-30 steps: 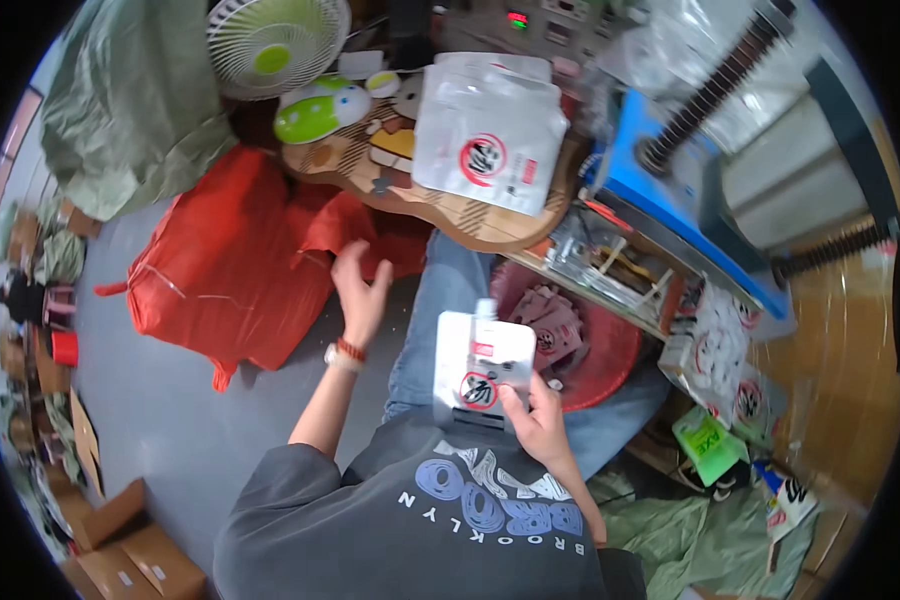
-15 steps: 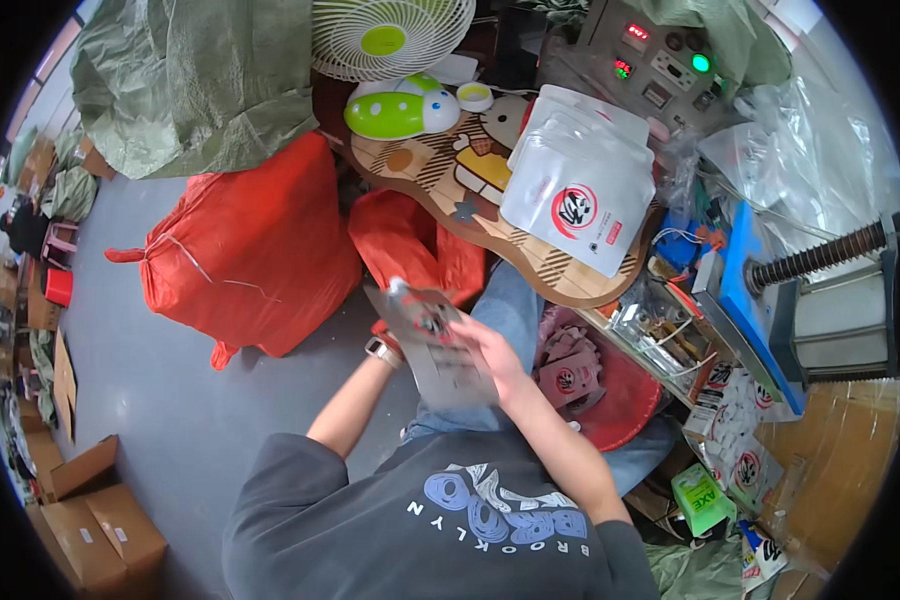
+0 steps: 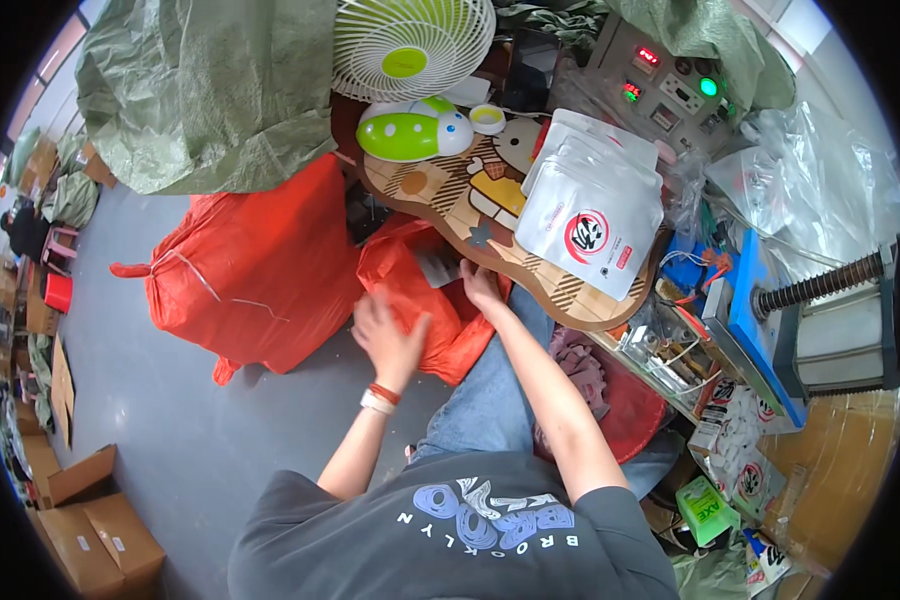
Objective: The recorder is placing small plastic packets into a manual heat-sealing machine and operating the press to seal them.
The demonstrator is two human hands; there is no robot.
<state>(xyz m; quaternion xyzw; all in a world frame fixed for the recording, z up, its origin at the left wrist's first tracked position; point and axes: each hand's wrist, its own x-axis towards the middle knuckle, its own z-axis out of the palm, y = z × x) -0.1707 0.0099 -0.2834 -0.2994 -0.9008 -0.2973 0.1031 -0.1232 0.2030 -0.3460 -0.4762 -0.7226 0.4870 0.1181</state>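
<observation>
My left hand is open, with fingers spread against the near left side of a red woven bag. The bag's mouth gapes under the table edge. My right hand reaches into that mouth, its fingers bent and partly hidden. Beside its fingertips a silver pouch shows inside the bag; whether the fingers grip it I cannot tell. On the wavy-edged, cartoon-printed table lies a fanned stack of silver pouches with a red round print.
A large tied red sack stands left of the bag. On the table are a green-and-white fan and its spotted base. A blue-sided machine with a threaded rod stands at right. Below the table sits a red basin holding pouches.
The printed silver pouch held before my chest has gone forward with my right hand to the red bag. My left hand has come away from it and spread open at the bag's side.
</observation>
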